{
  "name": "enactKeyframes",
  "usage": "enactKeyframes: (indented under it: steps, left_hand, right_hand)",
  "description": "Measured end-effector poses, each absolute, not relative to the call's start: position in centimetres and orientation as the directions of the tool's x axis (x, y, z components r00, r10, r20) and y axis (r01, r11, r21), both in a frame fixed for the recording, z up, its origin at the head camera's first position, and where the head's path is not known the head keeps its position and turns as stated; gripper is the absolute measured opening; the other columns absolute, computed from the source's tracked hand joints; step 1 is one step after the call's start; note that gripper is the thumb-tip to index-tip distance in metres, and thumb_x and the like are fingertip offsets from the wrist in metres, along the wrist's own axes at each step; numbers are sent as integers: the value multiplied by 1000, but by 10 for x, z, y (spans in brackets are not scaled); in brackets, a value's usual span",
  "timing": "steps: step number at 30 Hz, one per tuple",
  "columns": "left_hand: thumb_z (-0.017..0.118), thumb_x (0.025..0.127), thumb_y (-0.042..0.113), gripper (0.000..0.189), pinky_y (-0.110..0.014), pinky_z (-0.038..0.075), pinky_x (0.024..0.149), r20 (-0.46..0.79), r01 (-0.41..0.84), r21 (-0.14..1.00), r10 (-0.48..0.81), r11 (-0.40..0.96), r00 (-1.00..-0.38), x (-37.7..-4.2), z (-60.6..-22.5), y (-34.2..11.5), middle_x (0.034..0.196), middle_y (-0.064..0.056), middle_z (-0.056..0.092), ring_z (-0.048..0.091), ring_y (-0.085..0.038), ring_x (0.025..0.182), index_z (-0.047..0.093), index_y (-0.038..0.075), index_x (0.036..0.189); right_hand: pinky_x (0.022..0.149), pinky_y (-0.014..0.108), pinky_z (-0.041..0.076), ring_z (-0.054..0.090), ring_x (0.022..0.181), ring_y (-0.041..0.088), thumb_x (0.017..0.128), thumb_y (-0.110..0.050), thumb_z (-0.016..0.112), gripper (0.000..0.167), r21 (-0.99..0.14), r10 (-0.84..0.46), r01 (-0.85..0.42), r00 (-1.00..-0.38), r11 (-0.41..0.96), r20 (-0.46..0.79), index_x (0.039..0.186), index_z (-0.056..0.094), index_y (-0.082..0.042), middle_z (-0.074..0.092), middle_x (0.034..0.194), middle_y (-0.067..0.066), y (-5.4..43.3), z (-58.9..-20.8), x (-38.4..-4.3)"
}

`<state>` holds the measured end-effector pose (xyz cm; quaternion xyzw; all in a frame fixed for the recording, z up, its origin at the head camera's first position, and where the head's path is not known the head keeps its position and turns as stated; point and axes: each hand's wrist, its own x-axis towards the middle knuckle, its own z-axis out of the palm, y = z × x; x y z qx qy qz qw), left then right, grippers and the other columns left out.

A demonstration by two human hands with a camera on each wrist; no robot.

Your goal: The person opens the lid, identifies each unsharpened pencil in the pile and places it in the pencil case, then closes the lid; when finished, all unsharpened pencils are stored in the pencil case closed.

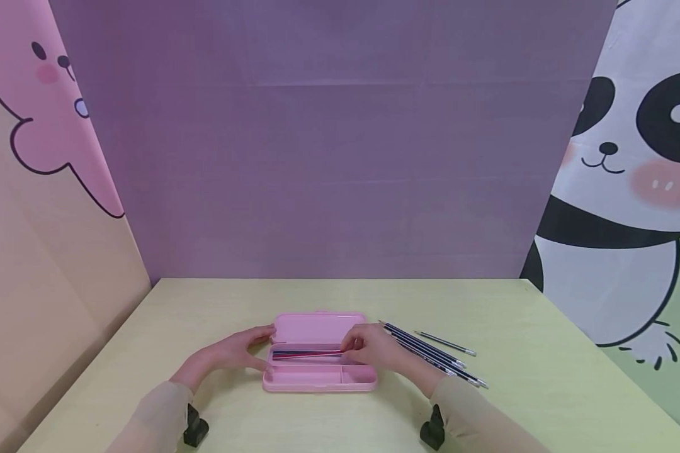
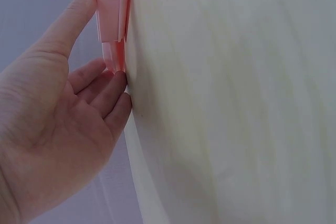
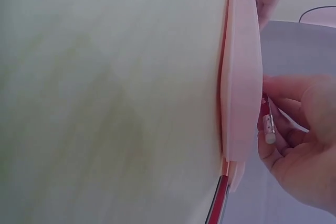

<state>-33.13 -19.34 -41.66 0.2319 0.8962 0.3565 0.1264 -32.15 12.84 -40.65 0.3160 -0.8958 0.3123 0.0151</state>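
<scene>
An opened pink pencil case (image 1: 302, 375) lies on the table, its lid (image 1: 317, 328) folded back. Several pencils (image 1: 286, 355), dark ones and a red one, lie in its back compartment. My left hand (image 1: 235, 350) spans the case's left end, thumb by the tray and fingertips at the lid; in the left wrist view the fingers (image 2: 116, 90) are relaxed. My right hand (image 1: 376, 347) is over the right part of the back compartment. Between its thumb and fingers it pinches a red pencil (image 3: 268, 121), whose white eraser end points out of the hand.
Several dark striped pencils (image 1: 430, 353) lie in a bundle on the table right of the case, partly behind my right forearm. A single pencil (image 1: 446, 343) lies apart beyond them. A purple backdrop (image 1: 334, 189) rises at the table's far edge.
</scene>
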Motion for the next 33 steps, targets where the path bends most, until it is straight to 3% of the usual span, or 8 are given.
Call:
enactKeyframes:
  steps: [9, 20, 33]
  left_hand:
    - [79, 73, 34, 92, -53, 20, 115, -69, 318, 706, 508, 633, -859, -330, -415, -193, 153, -19, 26, 27, -38, 139, 31, 4, 146]
    - [79, 73, 35, 91, -53, 20, 115, -71, 311, 699, 495, 644, -866, -330, -416, -192, 153, -17, 27, 27, -37, 139, 32, 6, 146]
    - [79, 73, 35, 91, -53, 19, 115, -59, 326, 684, 495, 653, -867, -331, -417, -192, 152, -17, 29, 28, -36, 139, 33, 5, 145]
  right_hand:
    - [57, 17, 44, 47, 66, 5, 82, -8, 71, 3, -547, -543, -563, -811, 620, 218, 85, 71, -8, 61, 77, -3, 127, -408, -325]
    - [59, 14, 48, 52, 65, 4, 77, 5, 71, 9, -582, -581, -567, -792, 584, 188, 77, 67, -3, 63, 72, 3, 127, -412, -328]
    - [60, 15, 46, 50, 66, 4, 79, -2, 72, 6, -525, -562, -576, -801, 627, 207, 80, 68, -6, 62, 73, -2, 129, -407, -328]
